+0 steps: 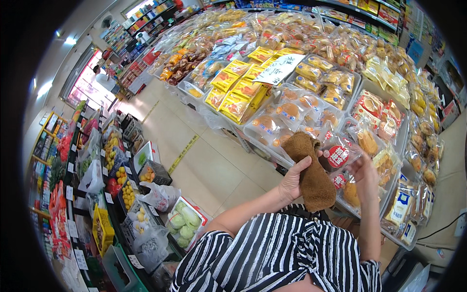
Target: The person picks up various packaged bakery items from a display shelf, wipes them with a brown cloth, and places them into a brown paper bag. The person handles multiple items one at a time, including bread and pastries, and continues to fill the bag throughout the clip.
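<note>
A folded brown cloth [316,179] is gripped in my left hand [294,179], its fingers hidden behind it. My right hand [366,179] is at the right edge of a clear-wrapped dark cake with a red round label [337,155]; its fingers are blurred, and whether they hold the wrapper I cannot tell. Beneath both hands lies a clear plastic bin [282,156] with wrapped round buns [290,110]. Another wrapped bun [351,193] lies below the dark cake. Yellow packets [242,87] and a handwritten paper sign [279,68] sit farther back.
Bins of wrapped bread cover the wide display table ahead and to the right. Bagged sliced bread [400,206] stands near its right corner. Across the tiled aisle [215,171] are produce shelves and a box of cabbages [184,222]. A person [105,80] stands near the bright doorway.
</note>
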{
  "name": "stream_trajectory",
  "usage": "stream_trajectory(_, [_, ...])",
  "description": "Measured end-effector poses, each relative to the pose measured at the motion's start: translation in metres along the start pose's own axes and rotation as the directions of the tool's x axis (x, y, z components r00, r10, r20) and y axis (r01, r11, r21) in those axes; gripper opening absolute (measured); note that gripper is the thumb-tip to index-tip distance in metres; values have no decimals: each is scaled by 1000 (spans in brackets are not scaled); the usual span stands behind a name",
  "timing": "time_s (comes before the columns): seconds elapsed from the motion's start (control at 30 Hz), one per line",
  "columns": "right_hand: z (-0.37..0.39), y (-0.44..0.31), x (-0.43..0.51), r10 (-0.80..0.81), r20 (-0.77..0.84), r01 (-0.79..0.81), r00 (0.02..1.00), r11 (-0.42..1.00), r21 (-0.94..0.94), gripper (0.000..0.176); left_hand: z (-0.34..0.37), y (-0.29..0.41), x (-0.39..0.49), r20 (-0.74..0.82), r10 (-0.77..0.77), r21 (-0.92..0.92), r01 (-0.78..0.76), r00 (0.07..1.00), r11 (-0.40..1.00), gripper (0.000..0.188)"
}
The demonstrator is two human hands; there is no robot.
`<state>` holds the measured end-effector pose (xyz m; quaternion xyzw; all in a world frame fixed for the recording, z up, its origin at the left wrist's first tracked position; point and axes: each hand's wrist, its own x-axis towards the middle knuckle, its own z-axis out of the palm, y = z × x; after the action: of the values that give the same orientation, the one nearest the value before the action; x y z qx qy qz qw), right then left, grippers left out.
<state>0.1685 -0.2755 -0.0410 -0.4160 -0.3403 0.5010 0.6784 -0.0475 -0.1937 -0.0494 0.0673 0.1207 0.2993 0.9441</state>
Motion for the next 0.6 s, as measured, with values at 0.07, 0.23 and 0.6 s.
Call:
stream_trajectory(0.07, [5, 11, -14, -16, -10, 16, 1000, 1000, 13, 54, 9, -8, 2, 2, 27, 54, -27, 1000, 998, 46])
stream_trajectory(0.23, [33, 7, -27, -5, -253, 6, 968, 1000, 5, 51, 14, -22, -1, 37, -31, 191, 23, 999, 981, 48])
stream_trajectory(0.6, [31, -2, -31, -110, -404, 119, 908, 993, -3, 40, 10, -27, -11, 23, -5, 288, -2, 1000, 958, 52])
